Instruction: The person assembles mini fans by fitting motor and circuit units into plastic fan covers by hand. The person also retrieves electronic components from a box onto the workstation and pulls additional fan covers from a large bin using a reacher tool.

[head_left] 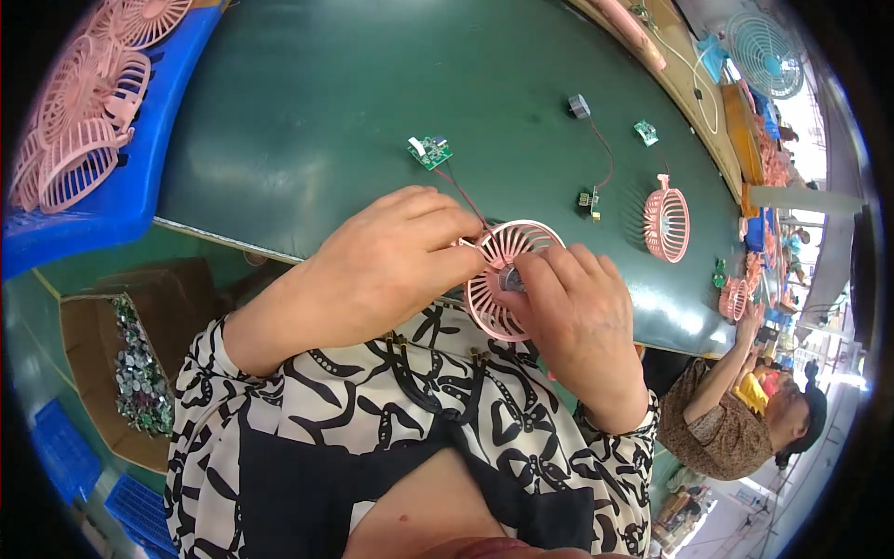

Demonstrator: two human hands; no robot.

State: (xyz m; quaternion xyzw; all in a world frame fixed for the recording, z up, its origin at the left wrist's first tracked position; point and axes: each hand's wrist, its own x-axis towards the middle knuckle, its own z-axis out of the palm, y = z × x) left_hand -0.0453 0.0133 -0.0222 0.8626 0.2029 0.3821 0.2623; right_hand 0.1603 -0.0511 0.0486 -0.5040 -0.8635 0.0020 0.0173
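Note:
A round pink fan guard [498, 320] with radial ribs is held at the near edge of the table, its open side facing me. My left hand [386, 265] is closed on its left rim, fingertips beside the red and black wires [463, 195]. Inside the guard's centre sits a small silvery motor [509, 279], pinched by the thumb and fingers of my right hand [579, 312]. From the guard the wires run up to a green circuit board [431, 152] lying on the table. My fingers partly hide the motor and the wire ends.
The green tabletop [345, 84] also bears a motor [579, 106] wired to a small board [589, 202], another board [646, 132] and a pink guard [667, 224]. A blue crate [168, 121] of pink guards stands left, above a carton [88, 373] of parts. A co-worker [736, 415] sits right.

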